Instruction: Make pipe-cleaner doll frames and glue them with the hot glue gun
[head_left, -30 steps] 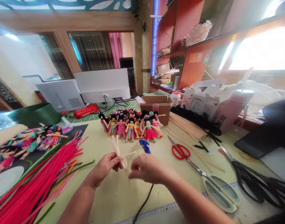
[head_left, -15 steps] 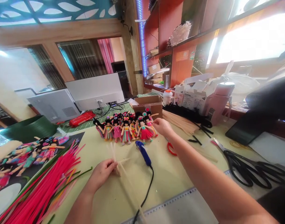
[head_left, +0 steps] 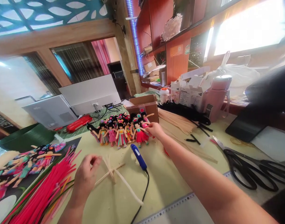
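My right hand (head_left: 157,131) reaches forward to the right end of a group of small pipe-cleaner dolls (head_left: 121,132). Its fingertips are pinched on a doll (head_left: 145,124) in pink, partly hidden behind a doll in a red skirt (head_left: 140,134). On the near left, my left hand (head_left: 88,171) is raised with loosely curled fingers and nothing visible in them. Just beside it, cream pipe cleaners (head_left: 112,171) lie crossed on the table. A blue corded hot glue gun (head_left: 139,157) rests between the dolls and these strips.
Red pipe cleaners (head_left: 44,193) and more dolls (head_left: 35,160) lie at left. Large black-handled scissors (head_left: 240,168) are at right, with beige strips (head_left: 177,119) and a pink bottle (head_left: 217,99) beyond. A cardboard box (head_left: 144,107) stands behind the dolls; a ruler (head_left: 167,210) lies in front.
My left hand has let go of the cream pipe cleaners and moved left; they now lie on the table. My right hand stays at the dolls. The view has shifted slightly.
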The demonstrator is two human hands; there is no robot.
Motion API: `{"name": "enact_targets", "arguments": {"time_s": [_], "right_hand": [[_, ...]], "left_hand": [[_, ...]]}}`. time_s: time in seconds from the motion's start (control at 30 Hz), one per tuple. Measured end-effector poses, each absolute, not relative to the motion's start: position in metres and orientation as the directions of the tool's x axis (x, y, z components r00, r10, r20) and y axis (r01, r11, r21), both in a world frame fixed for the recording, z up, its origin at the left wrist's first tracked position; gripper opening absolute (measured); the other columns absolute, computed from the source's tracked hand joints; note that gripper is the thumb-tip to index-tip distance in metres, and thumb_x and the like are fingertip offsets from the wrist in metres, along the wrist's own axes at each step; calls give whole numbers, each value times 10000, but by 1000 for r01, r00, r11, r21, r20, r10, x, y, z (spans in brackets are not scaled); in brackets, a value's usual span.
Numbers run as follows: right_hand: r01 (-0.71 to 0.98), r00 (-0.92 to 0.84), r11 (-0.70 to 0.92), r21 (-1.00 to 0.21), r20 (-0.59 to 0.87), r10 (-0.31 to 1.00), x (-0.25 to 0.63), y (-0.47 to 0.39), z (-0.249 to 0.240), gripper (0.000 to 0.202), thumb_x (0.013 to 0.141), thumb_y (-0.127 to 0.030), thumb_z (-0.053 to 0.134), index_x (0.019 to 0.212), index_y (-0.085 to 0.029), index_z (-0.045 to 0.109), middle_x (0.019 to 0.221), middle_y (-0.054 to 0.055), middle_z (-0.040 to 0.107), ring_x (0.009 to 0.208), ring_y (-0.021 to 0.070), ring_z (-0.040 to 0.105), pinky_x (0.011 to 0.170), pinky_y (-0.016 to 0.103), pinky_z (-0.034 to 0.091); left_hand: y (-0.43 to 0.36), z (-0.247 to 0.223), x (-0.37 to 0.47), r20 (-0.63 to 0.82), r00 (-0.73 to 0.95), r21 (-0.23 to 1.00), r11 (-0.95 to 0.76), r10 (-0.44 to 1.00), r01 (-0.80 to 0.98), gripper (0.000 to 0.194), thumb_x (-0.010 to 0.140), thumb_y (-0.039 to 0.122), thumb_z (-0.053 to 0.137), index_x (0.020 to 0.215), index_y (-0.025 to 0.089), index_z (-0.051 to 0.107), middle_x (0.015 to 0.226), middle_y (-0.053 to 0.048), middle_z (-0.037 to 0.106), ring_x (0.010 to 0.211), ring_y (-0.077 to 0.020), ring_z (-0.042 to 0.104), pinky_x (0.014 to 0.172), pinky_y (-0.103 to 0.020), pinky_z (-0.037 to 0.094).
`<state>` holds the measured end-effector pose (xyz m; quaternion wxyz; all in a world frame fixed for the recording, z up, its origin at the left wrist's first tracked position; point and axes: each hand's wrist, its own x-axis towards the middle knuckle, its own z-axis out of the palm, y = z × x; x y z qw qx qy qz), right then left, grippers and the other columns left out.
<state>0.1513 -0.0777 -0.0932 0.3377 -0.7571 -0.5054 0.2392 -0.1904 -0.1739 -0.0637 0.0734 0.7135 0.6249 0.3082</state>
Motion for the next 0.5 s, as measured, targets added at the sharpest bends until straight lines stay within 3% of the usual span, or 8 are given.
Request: {"name": "enact_targets", "arguments": {"time_s": [0.07,0.23,0.33,0.4,0.5], "right_hand": [[587,397,-254,-769,0,918,153,-79,-94,205,745,-325,621,859,-169,689,563,-9,632,463,106,538,462,196,374],[564,450,-239,-791,52,892,153,-84,-90,247,737,-411,632,815,-180,669,629,9,659,521,116,554,493,212,381],[563,457,-221,-796,78,886,153,-87,-87,329,736,-508,613,780,-185,659,656,21,669,555,130,565,501,223,380],[567,457,-207,-797,95,885,154,-88,-86,350,728,-535,609,763,-190,655,663,25,671,577,140,573,508,229,377],[573,457,-183,-799,126,880,156,-87,-85,340,710,-534,619,731,-196,647,680,30,676,618,153,580,534,239,374]], "left_hand": [[-170,-44,-174,391,135,446,-315,910,838,322,864,513,449,819,211,554,803,-18,618,757,-179,566,701,-267,416],[-134,-16,-113,315,472,316,-560,823,766,266,901,390,439,833,209,621,882,-30,631,835,-176,578,773,-275,410],[-106,-17,-77,218,688,214,-721,693,659,251,901,306,455,1061,236,634,1005,-45,624,914,-180,581,837,-285,407],[-93,-23,-56,140,770,76,-782,622,618,344,875,285,503,1211,271,575,1006,-56,605,901,-193,582,814,-297,415],[-80,-32,-34,44,839,-160,-825,542,541,419,850,267,539,1268,306,534,1009,-70,583,917,-223,571,777,-319,412]]}}
